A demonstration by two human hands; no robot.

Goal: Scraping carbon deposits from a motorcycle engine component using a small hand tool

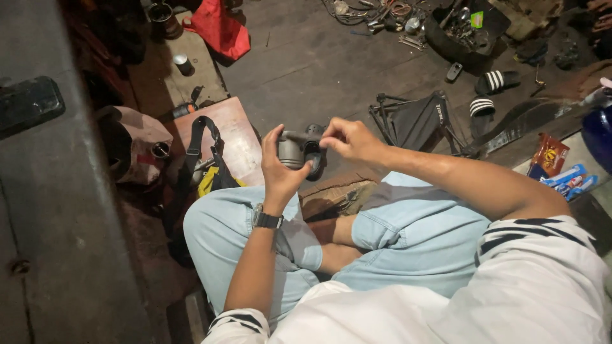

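My left hand (278, 167) grips a grey metal cylinder part (292, 151), about fist-sized, held up in front of my knees. My right hand (349, 140) pinches the top edge of the same part with fingertips, next to a dark ring-shaped piece (313, 155) on its side. A black wristwatch (266, 220) is on my left wrist. I sit cross-legged in light blue shorts on a dark floor.
A brown cardboard box (336, 194) lies by my legs. A black strap bag (205, 159) rests on a reddish board (237, 137) at left. A folded black frame (417, 121), sandals (497, 81), a tub of tools (465, 28) and snack packets (558, 169) lie around.
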